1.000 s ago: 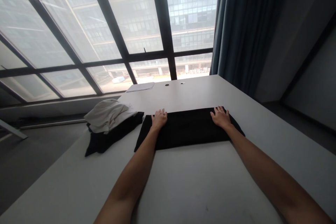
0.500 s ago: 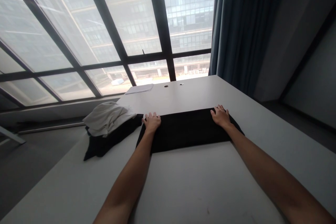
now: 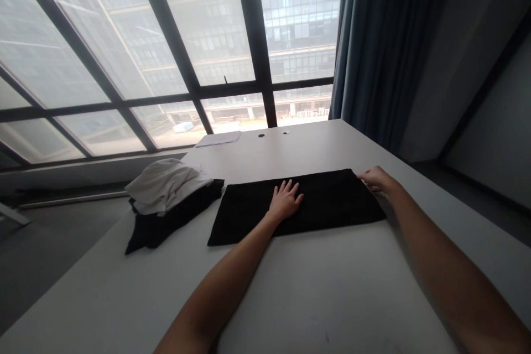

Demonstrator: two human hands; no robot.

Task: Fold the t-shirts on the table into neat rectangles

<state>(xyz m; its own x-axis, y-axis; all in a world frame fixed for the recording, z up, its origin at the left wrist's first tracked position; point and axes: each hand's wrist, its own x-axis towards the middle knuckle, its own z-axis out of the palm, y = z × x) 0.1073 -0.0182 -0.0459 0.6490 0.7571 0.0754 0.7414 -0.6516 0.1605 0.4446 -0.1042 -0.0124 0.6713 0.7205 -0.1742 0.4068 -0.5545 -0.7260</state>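
Note:
A folded black garment (image 3: 332,199) lies as a long flat strip across the white table (image 3: 307,276); its exact kind does not show. My left hand (image 3: 285,201) rests flat on its middle with the fingers spread. At the right end, my right hand (image 3: 376,179) has its fingers closed on the garment's far corner edge. The fingertips are partly hidden there, and the near right corner lies by my forearm.
Left of the garment, a crumpled light grey cloth (image 3: 166,182) lies on top of a dark cloth (image 3: 155,232). Papers (image 3: 218,139) lie at the table's far edge, near a round dark cable hole (image 3: 261,135). Windows and a blue curtain (image 3: 365,50) stand behind.
My left hand has moved right from the garment's left end to its middle. My right hand has shifted from lying on top to the right edge, its fingers now closed there.

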